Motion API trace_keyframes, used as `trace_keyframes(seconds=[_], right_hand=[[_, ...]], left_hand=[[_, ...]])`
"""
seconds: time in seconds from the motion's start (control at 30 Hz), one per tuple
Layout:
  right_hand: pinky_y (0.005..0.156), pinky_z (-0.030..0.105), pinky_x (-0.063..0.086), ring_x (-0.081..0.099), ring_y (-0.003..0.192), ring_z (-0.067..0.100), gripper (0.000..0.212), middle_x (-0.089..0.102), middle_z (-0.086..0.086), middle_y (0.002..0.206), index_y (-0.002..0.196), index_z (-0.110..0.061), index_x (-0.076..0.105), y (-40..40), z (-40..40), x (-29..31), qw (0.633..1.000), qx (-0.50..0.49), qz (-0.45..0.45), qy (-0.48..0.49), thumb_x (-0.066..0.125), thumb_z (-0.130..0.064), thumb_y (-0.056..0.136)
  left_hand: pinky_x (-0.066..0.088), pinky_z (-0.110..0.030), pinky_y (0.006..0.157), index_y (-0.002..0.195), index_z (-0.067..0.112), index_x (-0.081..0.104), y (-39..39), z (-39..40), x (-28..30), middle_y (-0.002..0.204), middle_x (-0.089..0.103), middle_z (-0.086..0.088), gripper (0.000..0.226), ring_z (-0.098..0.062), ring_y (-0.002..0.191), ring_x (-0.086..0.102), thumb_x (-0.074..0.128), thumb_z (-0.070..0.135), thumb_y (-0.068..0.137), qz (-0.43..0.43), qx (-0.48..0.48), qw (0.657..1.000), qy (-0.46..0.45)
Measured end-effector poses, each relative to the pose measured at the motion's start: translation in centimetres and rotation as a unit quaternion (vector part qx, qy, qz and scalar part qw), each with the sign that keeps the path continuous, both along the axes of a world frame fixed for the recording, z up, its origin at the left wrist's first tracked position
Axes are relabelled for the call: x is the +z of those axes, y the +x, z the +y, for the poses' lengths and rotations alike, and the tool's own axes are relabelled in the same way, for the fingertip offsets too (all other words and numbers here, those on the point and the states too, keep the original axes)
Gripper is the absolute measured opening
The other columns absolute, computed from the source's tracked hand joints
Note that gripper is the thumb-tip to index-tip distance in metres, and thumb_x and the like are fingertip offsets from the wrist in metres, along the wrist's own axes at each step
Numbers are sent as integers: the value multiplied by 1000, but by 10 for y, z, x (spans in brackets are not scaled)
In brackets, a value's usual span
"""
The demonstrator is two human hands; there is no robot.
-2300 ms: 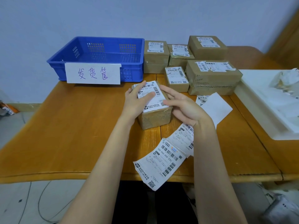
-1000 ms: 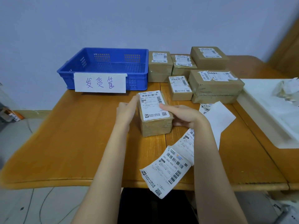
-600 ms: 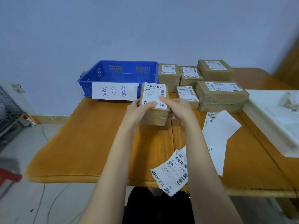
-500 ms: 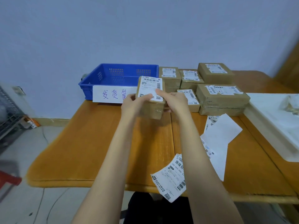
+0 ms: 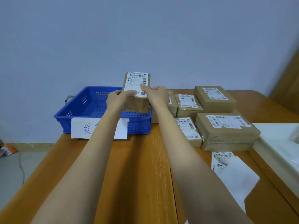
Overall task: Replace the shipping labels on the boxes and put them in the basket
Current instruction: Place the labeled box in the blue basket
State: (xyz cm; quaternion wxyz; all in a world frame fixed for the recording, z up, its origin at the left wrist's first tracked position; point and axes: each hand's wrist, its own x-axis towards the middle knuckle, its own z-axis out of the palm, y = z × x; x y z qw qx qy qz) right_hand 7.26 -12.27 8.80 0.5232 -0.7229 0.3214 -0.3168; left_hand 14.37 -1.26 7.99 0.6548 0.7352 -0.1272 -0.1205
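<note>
Box (image 5: 136,101): brown cardboard, taped; held in the air above the right-hand part of the blue basket, tilted with the far end raised; clear of the basket floor.
Label (image 5: 137,83): white, barcodes and QR mark, stuck on top face of the held box; lies flat, covers most of the face.
Left hand (image 5: 115,98): grasping the box at its near left edge, thumb laid on the lower part of the label, fingers wrapped under and out of sight.
Right hand (image 5: 156,94): grasping the box at its near right edge, thumb on the label near the QR mark; remaining fingers hidden behind the box.
Basket (image 5: 77,109): blue perforated plastic, at the table's far edge against the wall; floor bare where visible.
Paper sign (image 5: 83,128): white, handwritten purple characters, fixed to the basket's front wall; partly hidden by the left forearm.
Other boxes (image 5: 224,130): five, labelled, grouped just right of the basket; some labels torn.
Loose sheets (image 5: 233,172): white label paper, on the table near right, in front of the largest box.
Table (image 5: 137,175): wooden, orange-brown.
White tray (image 5: 278,146): far right edge, contents blurred.
</note>
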Motion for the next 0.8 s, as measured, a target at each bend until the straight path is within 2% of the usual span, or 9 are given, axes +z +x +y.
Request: trace_keyframes(seconds=[0.1, 0.2, 0.27, 0.3, 0.37, 0.43, 0.5, 0.63, 0.8], right_hand=[[52, 27, 35, 48, 56, 11, 42, 47, -6, 60, 64, -19, 45, 27, -15, -13, 1000, 0, 24, 0, 68, -45, 86], [54, 27, 37, 53, 66, 15, 36, 53, -6, 69, 76, -16, 57, 48, -24, -38, 998, 1, 64, -7, 64, -49, 88], [76, 34, 45, 57, 79, 19, 40, 58, -5, 76, 82, -16, 58, 59, -28, -54, 993, -23, 103, -45, 60, -56, 86], [88, 39, 42, 58, 88, 21, 43, 62, -4, 80, 82, -17, 58, 62, -29, -60, 987, -41, 136, -81, 57, -60, 86], [98, 40, 31, 51, 109, 23, 48, 67, -1, 97, 86, -16, 66, 64, -30, -68, 967, -74, 195, -147, 52, -62, 88], [100, 39, 28, 43, 120, 24, 52, 62, 2, 116, 98, -15, 70, 63, -29, -71, 948, -91, 230, -199, 51, -63, 89], [102, 39, 28, 41, 123, 26, 55, 53, 5, 129, 105, -15, 70, 62, -29, -76, 935, -96, 255, -228, 52, -64, 87], [103, 39, 30, 42, 124, 26, 53, 46, 6, 133, 108, -15, 67, 64, -29, -84, 931, -95, 262, -235, 61, -62, 83], [101, 36, 33, 47, 120, 22, 62, 43, 6, 132, 123, -12, 55, 65, -24, -91, 948, -118, 219, -200, 69, -55, 80]], left_hand=[[55, -30, 83, 106, 12, 70, 21, -12, -14, 109, 72, -3, 31, -20, 103, 68, 79, 26, 80, 13, -6, 1000, -2], [50, -28, 81, 97, 14, 67, 31, -20, -31, 111, 69, -4, 20, -21, 105, 64, 77, 23, 83, 32, -13, 999, 10], [47, -30, 86, 87, 19, 59, 37, -25, -40, 105, 65, -1, 16, -18, 100, 59, 75, 23, 85, 40, -19, 998, 35], [47, -30, 87, 84, 20, 56, 41, -26, -43, 103, 63, -1, 19, -17, 96, 57, 75, 23, 85, 43, -21, 998, 51], [48, -30, 82, 91, 16, 59, 48, -28, -46, 110, 62, -5, 21, -16, 90, 55, 76, 25, 83, 41, -26, 995, 92], [41, -27, 67, 112, 6, 57, 52, -30, -45, 118, 58, -10, 39, -19, 92, 51, 74, 27, 84, 33, -40, 988, 147], [35, -29, 73, 122, 6, 50, 54, -32, -44, 116, 50, -10, 44, -21, 98, 45, 70, 26, 89, 21, -63, 977, 201], [34, -31, 81, 132, 5, 51, 56, -36, -46, 114, 49, -10, 45, -23, 102, 47, 64, 25, 93, 15, -99, 955, 278], [36, -31, 85, 135, 7, 51, 58, -34, -50, 130, 55, -12, 46, -28, 117, 52, 63, 24, 94, 13, -115, 941, 317]])
